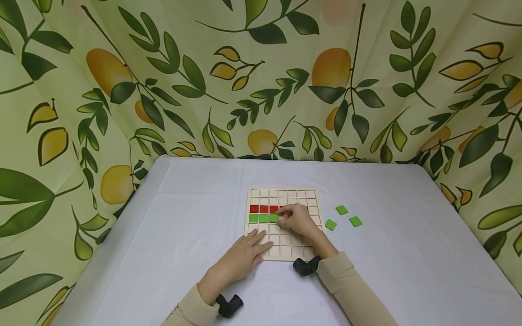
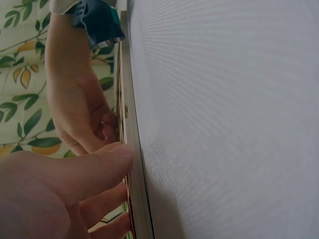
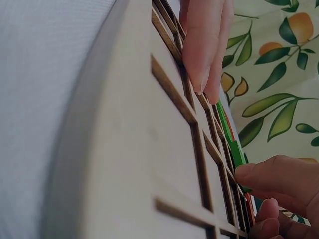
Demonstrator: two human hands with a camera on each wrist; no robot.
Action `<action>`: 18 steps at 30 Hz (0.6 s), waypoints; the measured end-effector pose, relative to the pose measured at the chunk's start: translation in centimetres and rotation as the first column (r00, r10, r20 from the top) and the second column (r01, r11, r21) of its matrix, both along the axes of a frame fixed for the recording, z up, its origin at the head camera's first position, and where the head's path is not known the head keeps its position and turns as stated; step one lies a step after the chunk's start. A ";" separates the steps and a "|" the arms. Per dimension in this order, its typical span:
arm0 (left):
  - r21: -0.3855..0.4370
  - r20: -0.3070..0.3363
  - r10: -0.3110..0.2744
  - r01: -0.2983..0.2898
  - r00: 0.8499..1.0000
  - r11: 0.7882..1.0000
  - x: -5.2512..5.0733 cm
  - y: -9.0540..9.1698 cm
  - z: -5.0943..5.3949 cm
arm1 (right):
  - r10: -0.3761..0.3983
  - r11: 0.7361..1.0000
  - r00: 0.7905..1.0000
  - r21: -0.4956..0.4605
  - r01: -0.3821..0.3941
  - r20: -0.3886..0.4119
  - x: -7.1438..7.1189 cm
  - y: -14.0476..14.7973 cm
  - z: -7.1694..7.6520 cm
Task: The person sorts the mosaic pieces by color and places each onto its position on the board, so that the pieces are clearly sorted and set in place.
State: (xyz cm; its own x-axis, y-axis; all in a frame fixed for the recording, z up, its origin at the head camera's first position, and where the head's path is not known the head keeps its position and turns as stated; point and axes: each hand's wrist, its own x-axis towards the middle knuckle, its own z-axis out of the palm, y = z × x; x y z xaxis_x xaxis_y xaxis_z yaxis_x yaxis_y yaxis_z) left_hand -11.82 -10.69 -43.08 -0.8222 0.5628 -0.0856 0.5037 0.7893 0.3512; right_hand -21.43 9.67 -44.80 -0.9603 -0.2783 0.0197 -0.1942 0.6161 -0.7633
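Note:
A light wooden grid board [image 1: 285, 240] lies on the table with a row of red square tiles [image 1: 263, 209] and, just below it, a shorter row of green square tiles [image 1: 258, 218]. My right hand [image 1: 299, 219] is over the middle of the board, pinching a green tile [image 3: 238, 153] at the right end of the green row; its fingers hide part of the red row. My left hand [image 1: 244, 253] rests with spread fingers on the board's lower left. In the left wrist view, the left thumb [image 2: 107, 162] touches the board's edge [image 2: 133, 149].
Three loose green tiles, one nearest the board [image 1: 331, 224], another farther back [image 1: 341, 210] and a third [image 1: 355, 221], lie to the right. A white cloth [image 1: 142, 253] covers the table. A leaf-and-fruit patterned curtain [image 1: 261, 90] stands behind and at both sides.

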 end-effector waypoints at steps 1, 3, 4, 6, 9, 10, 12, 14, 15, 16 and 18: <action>-0.001 0.000 0.000 0.000 1.000 1.000 0.0 0.0 0.0 | -0.001 1.000 1.000 0.001 0.001 0.000 0.0 0.0 0.0; -0.003 0.004 0.000 0.000 1.000 1.000 0.0 0.0 0.1 | -0.003 1.000 1.000 0.002 0.003 0.002 0.0 0.0 0.0; 0.000 0.006 0.000 0.000 1.000 1.000 0.0 0.0 0.1 | -0.004 1.000 1.000 0.002 0.004 0.005 0.0 0.0 0.0; 0.001 0.006 -0.003 0.003 1.000 1.000 0.0 0.0 0.2 | -0.009 1.000 1.000 0.001 0.009 0.010 0.0 0.0 0.0; 0.007 0.006 -0.005 0.005 1.000 1.000 0.1 0.1 0.3 | -0.015 1.000 1.000 0.002 0.015 0.019 0.0 0.0 0.0; 0.007 0.006 -0.005 0.005 1.000 1.000 0.1 0.1 0.3 | -0.019 1.000 1.000 0.001 0.019 0.024 0.0 0.0 0.0; 0.001 0.005 -0.003 0.003 1.000 1.000 0.0 0.1 0.3 | -0.022 1.000 0.999 0.000 0.022 0.031 0.0 0.0 0.0; -0.005 0.004 0.000 0.000 1.000 1.000 0.0 0.1 0.3 | -0.023 1.000 0.999 0.000 0.023 0.032 0.0 0.0 -0.1; -0.007 0.003 0.000 0.000 1.000 1.000 0.0 0.1 0.2 | -0.022 1.000 0.999 -0.001 0.022 0.030 0.0 0.0 -0.1; -0.007 0.004 0.000 0.000 1.000 1.000 0.0 0.1 0.2 | -0.022 1.000 0.999 -0.003 0.022 0.034 0.0 -0.1 -0.1; -0.007 0.005 0.000 0.000 1.000 1.000 0.0 0.1 0.2 | -0.021 1.000 0.999 -0.004 0.021 0.037 0.0 -0.1 -0.1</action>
